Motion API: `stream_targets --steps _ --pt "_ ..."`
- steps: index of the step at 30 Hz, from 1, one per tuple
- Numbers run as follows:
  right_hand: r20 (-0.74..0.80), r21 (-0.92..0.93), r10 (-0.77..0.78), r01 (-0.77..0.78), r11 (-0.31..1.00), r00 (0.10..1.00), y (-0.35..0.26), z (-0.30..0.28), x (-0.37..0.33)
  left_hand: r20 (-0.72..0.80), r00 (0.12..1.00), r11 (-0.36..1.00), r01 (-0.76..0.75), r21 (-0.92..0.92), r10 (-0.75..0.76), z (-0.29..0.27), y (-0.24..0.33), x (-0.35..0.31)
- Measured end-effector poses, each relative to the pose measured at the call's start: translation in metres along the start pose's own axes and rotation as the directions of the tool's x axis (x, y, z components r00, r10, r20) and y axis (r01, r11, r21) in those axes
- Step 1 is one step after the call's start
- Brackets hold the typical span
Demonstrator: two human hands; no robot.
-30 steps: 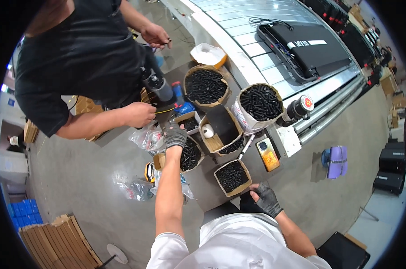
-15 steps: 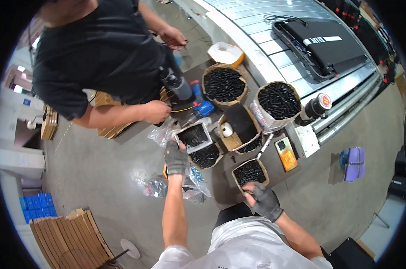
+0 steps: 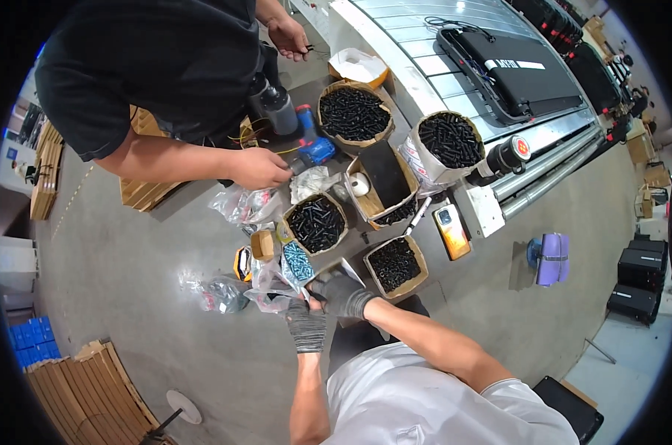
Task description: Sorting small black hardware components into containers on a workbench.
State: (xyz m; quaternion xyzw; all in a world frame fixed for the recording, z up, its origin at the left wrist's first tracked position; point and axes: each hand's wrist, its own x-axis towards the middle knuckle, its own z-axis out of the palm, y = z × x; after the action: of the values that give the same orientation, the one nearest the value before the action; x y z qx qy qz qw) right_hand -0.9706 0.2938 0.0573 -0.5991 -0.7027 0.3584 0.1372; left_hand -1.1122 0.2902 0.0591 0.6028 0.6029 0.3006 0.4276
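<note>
Close to my body, my left hand [image 3: 306, 323] in a grey fingerless glove grips a shallow whitish tray [image 3: 343, 271], largely covered by my hands. Across it reaches my right hand [image 3: 345, 297], gloved alike, its fingers curled in beside the left thumb; anything in them is hidden. Just beyond stands an open carton of black screws [image 3: 316, 224], with a bag of blue screws [image 3: 297, 262] at its near side. To the right of my right hand is a smaller carton of tiny black screws [image 3: 396, 265].
Another person's hand [image 3: 260, 169] is beside a blue power drill [image 3: 317, 150]. Larger containers of black parts [image 3: 354, 113] stand farther back. An orange phone [image 3: 452, 231] lies at the right table edge, near a metal roller conveyor [image 3: 454, 89]. Plastic bags [image 3: 224, 294] lie left.
My left hand has drawn the tray back toward my body, away from above the screw carton. My right hand has left the small carton and crossed left to the tray.
</note>
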Motion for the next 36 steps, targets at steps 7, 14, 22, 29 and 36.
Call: stream_targets --steps 7,14,22,29,36 --pt "0.238 0.509 0.132 -0.239 0.827 0.962 0.05 0.058 -0.006 0.116 0.989 0.807 -0.142 0.573 0.092 0.03 -0.022 -0.01" --pt "0.035 0.227 0.263 -0.264 0.937 0.964 0.067 0.064 0.006 0.044 0.999 0.903 -0.012 0.43 -0.007 0.046 -0.069 -0.013" --pt "-0.122 0.081 0.229 -0.22 0.972 0.966 0.154 0.124 -0.025 0.234 0.927 0.953 0.268 0.137 -0.294 0.103 -0.044 -0.027" --pt "-0.128 0.76 0.597 -0.309 0.572 0.792 0.113 0.04 -0.068 0.229 0.973 0.984 -0.022 0.176 -0.019 0.135 -0.048 -0.024" --pt "-0.077 0.943 0.657 -0.16 0.293 0.75 0.078 0.018 -0.078 0.313 0.911 0.953 0.207 0.221 -0.27 0.077 -0.079 -0.007"
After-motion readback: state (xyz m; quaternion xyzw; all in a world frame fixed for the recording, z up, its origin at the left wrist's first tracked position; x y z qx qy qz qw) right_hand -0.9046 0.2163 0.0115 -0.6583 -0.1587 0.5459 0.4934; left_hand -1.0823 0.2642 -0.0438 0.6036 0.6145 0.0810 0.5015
